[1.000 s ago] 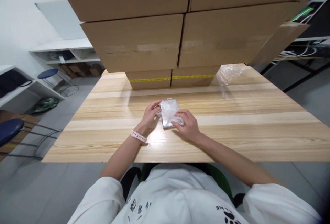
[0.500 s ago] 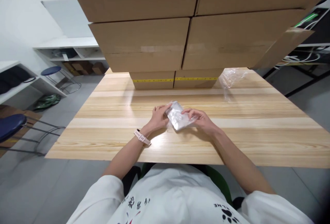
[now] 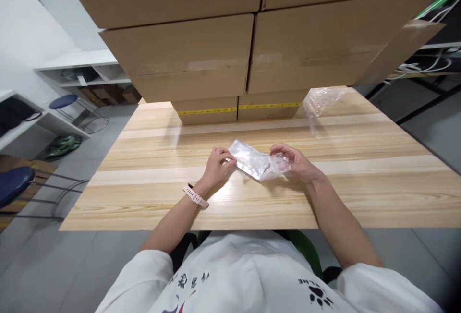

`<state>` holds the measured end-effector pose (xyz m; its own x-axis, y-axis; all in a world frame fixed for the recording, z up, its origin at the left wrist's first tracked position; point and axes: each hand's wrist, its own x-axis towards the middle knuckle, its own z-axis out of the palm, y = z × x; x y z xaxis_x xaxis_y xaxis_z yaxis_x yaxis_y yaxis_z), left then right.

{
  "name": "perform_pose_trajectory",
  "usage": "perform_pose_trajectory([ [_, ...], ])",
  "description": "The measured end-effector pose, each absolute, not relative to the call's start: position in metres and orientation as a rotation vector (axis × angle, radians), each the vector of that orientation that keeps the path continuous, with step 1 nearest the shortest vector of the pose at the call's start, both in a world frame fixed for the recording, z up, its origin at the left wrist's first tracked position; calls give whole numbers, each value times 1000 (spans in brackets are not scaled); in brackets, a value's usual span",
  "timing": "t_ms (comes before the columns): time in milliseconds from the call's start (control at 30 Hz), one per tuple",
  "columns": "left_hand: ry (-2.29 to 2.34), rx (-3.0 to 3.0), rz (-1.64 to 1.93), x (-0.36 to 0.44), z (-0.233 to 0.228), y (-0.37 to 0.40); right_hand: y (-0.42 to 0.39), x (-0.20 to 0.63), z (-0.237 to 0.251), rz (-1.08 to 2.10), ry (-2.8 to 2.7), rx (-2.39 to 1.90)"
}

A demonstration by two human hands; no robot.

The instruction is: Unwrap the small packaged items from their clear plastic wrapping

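Right now I am watching the left hand [image 3: 216, 164] pinching one end of a flat silvery packet in clear wrap [image 3: 249, 160], fingers closed on its edge. My right hand [image 3: 295, 162] is gripping the loose, crumpled plastic at the other end, so the packet is hanging tilted just above the counter [image 3: 360, 174]. Farther out, stacked cardboard boxes [image 3: 248, 58] are standing at the counter's far side, with a clear plastic bag [image 3: 320, 102] lying beside them.
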<state>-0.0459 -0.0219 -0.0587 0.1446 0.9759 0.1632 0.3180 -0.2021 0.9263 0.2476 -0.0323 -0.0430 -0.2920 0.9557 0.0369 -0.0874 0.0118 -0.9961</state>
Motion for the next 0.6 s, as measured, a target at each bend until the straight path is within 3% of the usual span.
perform_pose_trajectory([
  [133, 1128, 983, 1301, -55, -62, -13, -36, 274, -31, 1421, -1667, -1016],
  [267, 1160, 798, 1344, -75, -57, 0, -47, 307, -25, 1256, -1849, -1113],
  [600, 1372, 704, 1336, -105, -53, 2, -105, 362, -57, 1157, -1421, -1564],
])
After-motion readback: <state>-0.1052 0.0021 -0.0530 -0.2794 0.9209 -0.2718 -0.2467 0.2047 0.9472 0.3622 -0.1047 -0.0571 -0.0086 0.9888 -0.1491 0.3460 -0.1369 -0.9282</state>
